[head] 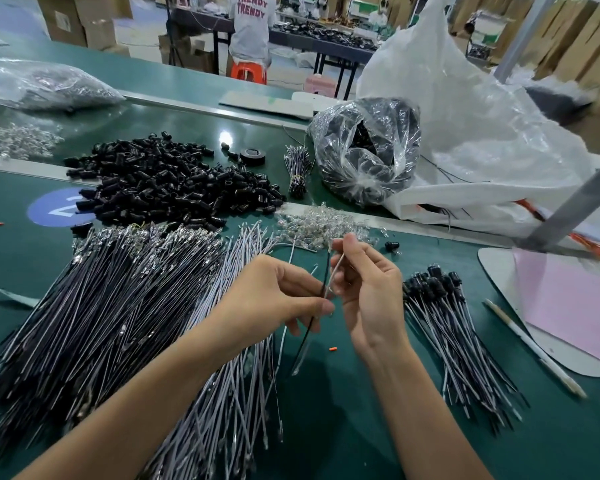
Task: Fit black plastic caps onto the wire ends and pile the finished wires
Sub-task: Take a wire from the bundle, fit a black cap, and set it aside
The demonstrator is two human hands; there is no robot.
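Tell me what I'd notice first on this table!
The big heap of black caps at the back left grabs you first, with long black wires and white wires fanned out in front of it. In the middle, the left hand and right hand pinch two thin wires, and capped wires lie piled on the right.

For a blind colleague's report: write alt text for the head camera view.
The left hand pinches a black wire while the right hand holds a white wire beside it, over a green table. Piles of uncapped wires lie on the left, loose black caps behind, and capped wires on the right.
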